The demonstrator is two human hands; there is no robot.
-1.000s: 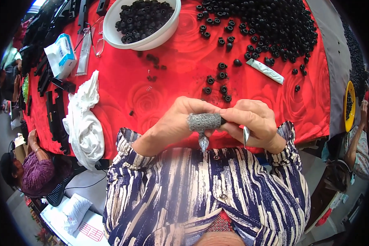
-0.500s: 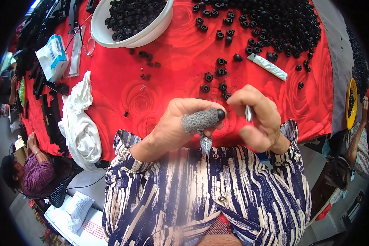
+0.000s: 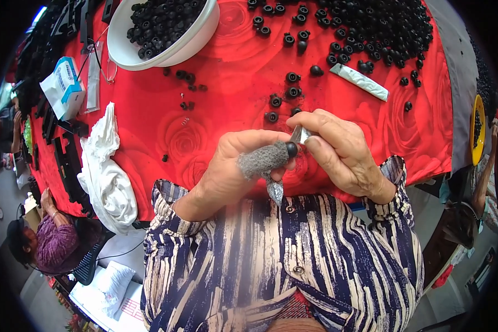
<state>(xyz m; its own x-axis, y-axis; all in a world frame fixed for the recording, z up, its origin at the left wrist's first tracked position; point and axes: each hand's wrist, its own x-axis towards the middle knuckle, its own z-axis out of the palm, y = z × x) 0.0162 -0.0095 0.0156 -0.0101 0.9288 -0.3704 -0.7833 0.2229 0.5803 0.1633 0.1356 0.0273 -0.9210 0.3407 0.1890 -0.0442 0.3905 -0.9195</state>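
My left hand (image 3: pixel 235 169) wears a grey knitted finger cover (image 3: pixel 260 160) and pinches a small black round part (image 3: pixel 291 148) at its tip. My right hand (image 3: pixel 340 152) grips a slim silver metal tool (image 3: pixel 300 134) whose end touches that black part. Both hands meet just above the near edge of the red rose-patterned tablecloth (image 3: pixel 205 127). A few loose black parts (image 3: pixel 276 102) lie right beyond my fingers.
A white bowl (image 3: pixel 199 39) full of black parts stands at the far left; a big heap of black parts (image 3: pixel 382 30) lies far right. A silver strip (image 3: pixel 362 82), a white cloth (image 3: pixel 108 177), a tissue pack (image 3: pixel 66 88). Another person (image 3: pixel 44 249) sits lower left.
My hands have shifted slightly right and apart, then closed in again. The right hand has brought the silver tool's tip against the black part held by the left fingers.
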